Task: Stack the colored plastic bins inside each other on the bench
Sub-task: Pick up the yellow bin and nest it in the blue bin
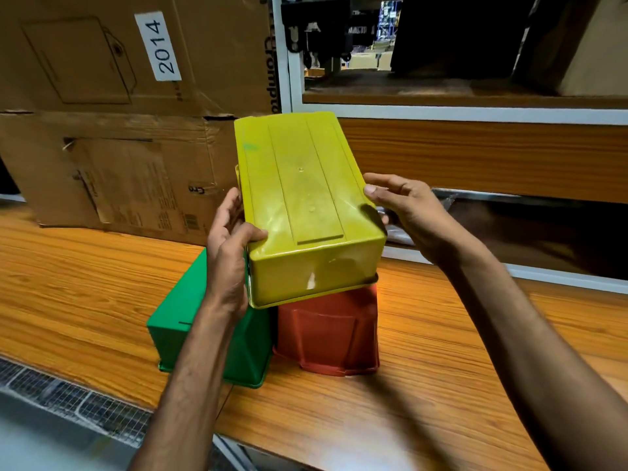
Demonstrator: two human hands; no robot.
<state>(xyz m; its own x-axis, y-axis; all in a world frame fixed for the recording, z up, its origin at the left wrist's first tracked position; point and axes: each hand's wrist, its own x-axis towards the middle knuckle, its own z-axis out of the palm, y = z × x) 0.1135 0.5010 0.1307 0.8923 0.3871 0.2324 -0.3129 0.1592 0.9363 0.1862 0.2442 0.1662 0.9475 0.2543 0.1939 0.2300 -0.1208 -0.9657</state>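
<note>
A yellow bin (pixel 299 198) is upside down, its ribbed bottom facing me, above two other overturned bins. My left hand (pixel 227 246) grips its left side, thumb on the near corner. My right hand (pixel 407 212) holds its right edge with thumb on top and fingers down the side. Below it, a green bin (pixel 190 317) lies bottom up on the wooden bench (pixel 85 283), partly hidden by my left forearm. A red bin (pixel 329 331) stands bottom up beside the green one, directly under the yellow bin's near rim.
Stacked cardboard boxes (pixel 119 130), one labelled 2014, stand on the bench at the back left. A wood-panelled shelf unit (pixel 475 154) with a white frame rises behind on the right. A wire mesh strip (pixel 68 399) runs below the bench's front edge.
</note>
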